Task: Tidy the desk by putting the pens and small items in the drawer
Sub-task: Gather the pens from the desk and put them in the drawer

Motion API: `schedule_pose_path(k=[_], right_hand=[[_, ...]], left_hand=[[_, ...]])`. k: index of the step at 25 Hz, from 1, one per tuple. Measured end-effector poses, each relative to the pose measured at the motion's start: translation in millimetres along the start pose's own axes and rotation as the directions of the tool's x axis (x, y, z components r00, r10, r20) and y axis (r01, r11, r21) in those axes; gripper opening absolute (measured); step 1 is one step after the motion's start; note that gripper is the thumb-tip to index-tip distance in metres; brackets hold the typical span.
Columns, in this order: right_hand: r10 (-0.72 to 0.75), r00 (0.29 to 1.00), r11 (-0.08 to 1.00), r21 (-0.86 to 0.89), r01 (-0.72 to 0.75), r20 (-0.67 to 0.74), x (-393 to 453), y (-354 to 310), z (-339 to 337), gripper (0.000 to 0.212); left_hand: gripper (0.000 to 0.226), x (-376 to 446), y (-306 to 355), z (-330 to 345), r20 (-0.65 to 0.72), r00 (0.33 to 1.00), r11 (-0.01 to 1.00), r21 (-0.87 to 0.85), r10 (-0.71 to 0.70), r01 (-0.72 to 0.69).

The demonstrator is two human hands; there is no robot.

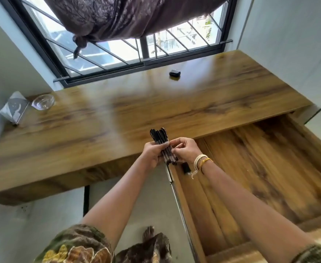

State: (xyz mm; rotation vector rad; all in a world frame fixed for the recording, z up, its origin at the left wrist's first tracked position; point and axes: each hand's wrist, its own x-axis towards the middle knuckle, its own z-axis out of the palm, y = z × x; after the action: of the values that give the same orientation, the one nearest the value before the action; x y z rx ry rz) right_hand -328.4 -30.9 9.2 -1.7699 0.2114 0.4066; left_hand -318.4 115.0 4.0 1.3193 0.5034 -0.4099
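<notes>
A bundle of black pens [160,137] stands nearly upright in front of the desk's near edge. My left hand [153,152] is wrapped around the bundle's left side. My right hand [185,149] pinches the bundle from the right, and its wrist carries thread bands. Below and to the right, the wooden drawer [260,168] is pulled far out, and a small black item [185,168] lies at its near-left corner. A small black case [174,74] rests on the wooden desk [79,130] near the window.
A glass bowl [42,101] and a grey tissue box [13,108] sit at the desk's far left corner. A barred window [117,54] with a knotted purple curtain [127,16] runs behind the desk. My foot [148,232] is on the floor below.
</notes>
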Motion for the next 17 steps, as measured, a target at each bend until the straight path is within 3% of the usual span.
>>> schedule_pose_path(k=[5, 10, 14, 17], right_hand=[[0.038, 0.995, 0.991, -0.134, -0.025, 0.092, -45, 33, -52, 0.021], [0.173, 0.981, 0.958, -0.244, -0.148, 0.085, -74, 71, -69, 0.041], [0.315, 0.944, 0.923, -0.262, -0.281, 0.099, -84, 103, -66, 0.038], [0.409, 0.894, 0.909, -0.165, -0.382, 0.185, -89, 122, -58, 0.037]], left_hand=[[0.038, -42, -52, 51, -0.051, 0.996, 0.998, -0.006, -0.067, 0.067], [0.074, -59, -98, 78, -0.099, 0.978, 0.983, -0.022, -0.182, 0.181], [0.053, -69, -118, 83, -0.059, 0.948, 0.950, -0.014, -0.313, 0.313], [0.038, -66, -124, 86, -0.070, 0.930, 0.924, 0.109, -0.360, 0.366]])
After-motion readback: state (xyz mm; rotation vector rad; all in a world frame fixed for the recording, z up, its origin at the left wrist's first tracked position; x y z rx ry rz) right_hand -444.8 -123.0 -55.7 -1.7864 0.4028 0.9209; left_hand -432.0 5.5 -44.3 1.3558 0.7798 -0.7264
